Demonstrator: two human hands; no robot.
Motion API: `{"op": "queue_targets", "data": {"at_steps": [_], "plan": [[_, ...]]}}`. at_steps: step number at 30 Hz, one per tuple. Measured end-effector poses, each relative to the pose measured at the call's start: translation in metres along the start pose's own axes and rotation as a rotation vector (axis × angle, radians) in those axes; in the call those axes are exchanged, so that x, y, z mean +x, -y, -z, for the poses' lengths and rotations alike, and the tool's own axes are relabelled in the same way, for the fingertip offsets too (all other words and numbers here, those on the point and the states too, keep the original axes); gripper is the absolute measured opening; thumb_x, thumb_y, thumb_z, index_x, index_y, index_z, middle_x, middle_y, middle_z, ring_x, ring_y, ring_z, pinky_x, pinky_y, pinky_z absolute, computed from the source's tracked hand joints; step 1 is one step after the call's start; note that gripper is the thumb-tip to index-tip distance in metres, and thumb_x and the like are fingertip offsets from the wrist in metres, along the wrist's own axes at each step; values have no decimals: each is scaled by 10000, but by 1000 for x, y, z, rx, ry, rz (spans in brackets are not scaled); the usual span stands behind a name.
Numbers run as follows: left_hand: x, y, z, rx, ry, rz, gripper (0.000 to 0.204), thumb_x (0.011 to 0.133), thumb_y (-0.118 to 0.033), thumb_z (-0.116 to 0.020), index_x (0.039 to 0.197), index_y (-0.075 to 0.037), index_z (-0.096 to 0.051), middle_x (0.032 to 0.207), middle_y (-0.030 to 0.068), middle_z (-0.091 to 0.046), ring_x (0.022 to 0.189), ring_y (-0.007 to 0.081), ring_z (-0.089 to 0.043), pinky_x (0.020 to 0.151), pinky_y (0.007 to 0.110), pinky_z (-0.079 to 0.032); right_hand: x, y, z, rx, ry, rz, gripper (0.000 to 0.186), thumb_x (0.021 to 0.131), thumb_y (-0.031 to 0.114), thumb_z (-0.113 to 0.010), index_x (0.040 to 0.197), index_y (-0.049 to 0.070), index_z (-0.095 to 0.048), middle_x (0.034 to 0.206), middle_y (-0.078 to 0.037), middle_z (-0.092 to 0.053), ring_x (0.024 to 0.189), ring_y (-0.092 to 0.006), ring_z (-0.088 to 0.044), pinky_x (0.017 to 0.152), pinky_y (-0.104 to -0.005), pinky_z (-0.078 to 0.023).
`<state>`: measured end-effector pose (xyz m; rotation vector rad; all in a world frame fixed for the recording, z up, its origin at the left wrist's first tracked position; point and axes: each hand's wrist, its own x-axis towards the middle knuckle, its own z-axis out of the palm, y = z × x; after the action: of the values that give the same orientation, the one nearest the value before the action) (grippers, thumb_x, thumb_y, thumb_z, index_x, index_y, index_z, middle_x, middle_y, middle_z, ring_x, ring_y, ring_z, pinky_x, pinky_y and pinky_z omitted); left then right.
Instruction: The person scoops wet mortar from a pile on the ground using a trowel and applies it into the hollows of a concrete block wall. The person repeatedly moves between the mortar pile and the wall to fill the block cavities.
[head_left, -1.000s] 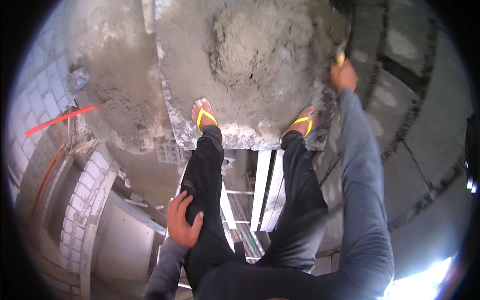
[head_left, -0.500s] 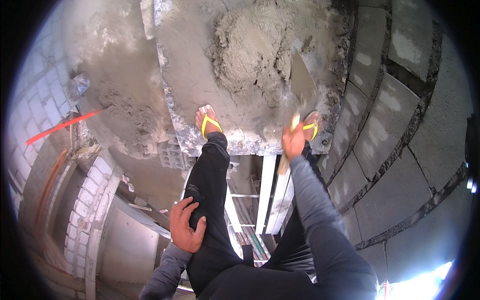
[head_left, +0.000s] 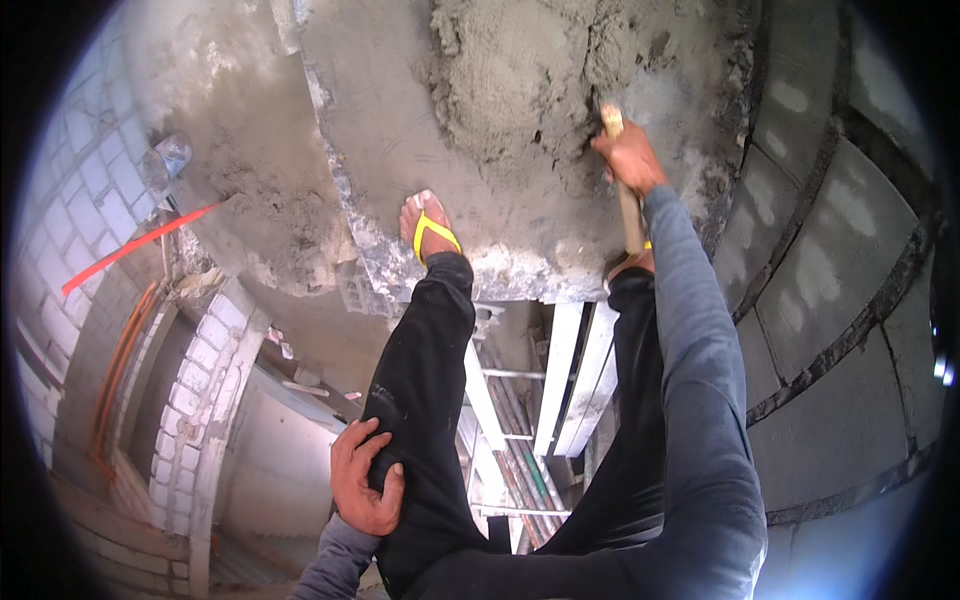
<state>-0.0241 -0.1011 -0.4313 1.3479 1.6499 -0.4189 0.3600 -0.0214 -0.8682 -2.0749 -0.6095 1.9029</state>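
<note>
My right hand grips the pale wooden handle of a trowel at the right side of a pile of wet grey mortar; the blade is largely hidden at the pile. The pile lies on a mortar-smeared board beneath my feet, which wear yellow flip-flops. My left hand rests on my left thigh, its fingers apart and slightly bent, holding nothing.
A grey block wall curves along the right. Below the board's near edge are white beams and pipes. At left are white blockwork, a red strip and another mortar-covered surface.
My right hand swung left from the board's right edge, then moved forward to the mortar pile with the trowel. The left hand stays on my thigh. The view has shifted a little.
</note>
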Motion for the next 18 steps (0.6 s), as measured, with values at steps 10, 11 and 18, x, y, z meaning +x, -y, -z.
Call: {"op": "queue_targets", "data": {"at_steps": [10,11,18], "plan": [[-5,-15,1,-14,-26,2,386,812,-97,-707,1185,-2,-678,1349,189,-606,1253,408,-556,1098,493,-426,-84,-20,-16,-457,-456,102,414,916,258,-716,1232,34,-569,1009,-254,-697,874,-451,-705,755,-535,-567],[-2,-15,3,-17,-27,1,384,812,-94,-708,1184,-4,-679,1347,187,-608,1248,406,-558,1093,490,-430,-93,-4,-30,-517,-519,-42,449,916,264,-716,1270,41,-553,1051,-271,-697,935,-482,-702,796,-560,-560],[6,-16,6,-42,-39,-19,376,811,-95,-719,1177,-20,-688,1333,178,-616,1225,394,-574,1071,470,-447,-126,-10,-82,-402,-596,-16,447,911,214,-678,1309,90,-514,1085,-247,-693,1015,-476,-672,866,-533,-534]]}}
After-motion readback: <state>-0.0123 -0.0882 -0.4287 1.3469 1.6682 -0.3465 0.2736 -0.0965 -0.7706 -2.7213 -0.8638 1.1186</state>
